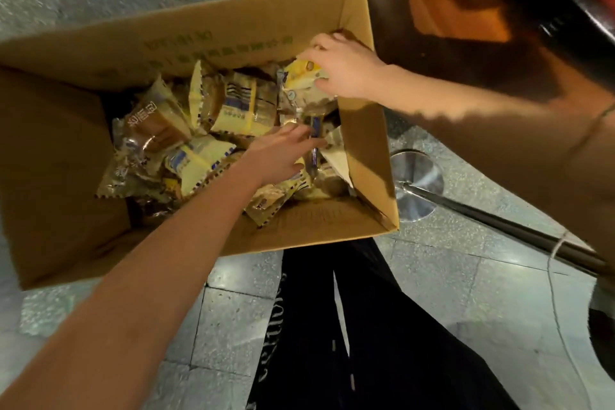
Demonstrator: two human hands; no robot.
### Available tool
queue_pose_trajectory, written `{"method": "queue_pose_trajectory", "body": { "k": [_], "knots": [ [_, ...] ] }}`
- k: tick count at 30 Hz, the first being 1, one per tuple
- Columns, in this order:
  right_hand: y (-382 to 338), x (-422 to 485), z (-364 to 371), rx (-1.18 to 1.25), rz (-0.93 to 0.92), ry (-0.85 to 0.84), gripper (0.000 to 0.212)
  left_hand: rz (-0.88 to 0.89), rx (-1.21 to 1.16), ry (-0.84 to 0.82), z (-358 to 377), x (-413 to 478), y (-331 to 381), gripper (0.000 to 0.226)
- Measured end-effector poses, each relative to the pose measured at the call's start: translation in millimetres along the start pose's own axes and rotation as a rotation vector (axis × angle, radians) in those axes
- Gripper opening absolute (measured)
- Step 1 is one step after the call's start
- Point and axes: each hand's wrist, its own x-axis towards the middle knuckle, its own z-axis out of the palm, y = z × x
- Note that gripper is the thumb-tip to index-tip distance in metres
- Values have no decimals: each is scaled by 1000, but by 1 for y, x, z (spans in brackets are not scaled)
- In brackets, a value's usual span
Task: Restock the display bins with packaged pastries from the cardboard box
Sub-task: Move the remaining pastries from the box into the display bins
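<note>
Grey stone floor (pixel 466 293) runs under everything, and on it, just ahead of my black trousers (pixel 382 343), stands the open cardboard box (pixel 66 160), flaps spread. To its right a metal stand (pixel 417 183) with a slanting pole sits close by the box's corner. No display bin shows plainly from here. The box bottom holds a loose heap of packaged pastries (pixel 239 103), mostly yellow wrappers with a few clear ones, piled toward the right wall. Both my arms are down in it, so I judge I am at the gathering step, pulling stock out before any of it goes to the bins. My right hand (pixel 342 68) is up against the right wall, fingers curled round a yellow packet (pixel 304 71) lifted above the heap. My left hand (pixel 279 156) reaches low among the wrappers, fingers stretched nearly straight; whether they have caught one I cannot tell. Next I would need a firm hold with the left, then lift both clear of the box walls without snagging the crinkly edges.
</note>
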Motion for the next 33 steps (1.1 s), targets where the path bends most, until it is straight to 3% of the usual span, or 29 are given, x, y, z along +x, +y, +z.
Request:
{"method": "queue_pose_trajectory", "body": {
  "k": [5,10,17,21,25,28,33],
  "knots": [
    [6,34,15,-106,-68,-75,60,168,136,-5,23,29,-5,63],
    [17,62,29,-184,-11,-124,75,276,225,54,41,61,-9,65],
    [27,68,34,-235,5,-135,84,284,321,-37,60,94,-16,81],
    [27,69,36,-236,11,-140,87,268,292,-73,60,96,-10,67],
    [26,67,38,-217,-3,-173,94,243,209,-67,68,94,-11,73],
    [25,67,37,-267,-3,-199,92,237,282,-95,70,96,-14,63],
    [26,76,40,-414,18,-232,86,323,416,-7,77,101,-22,73]
  ]
}}
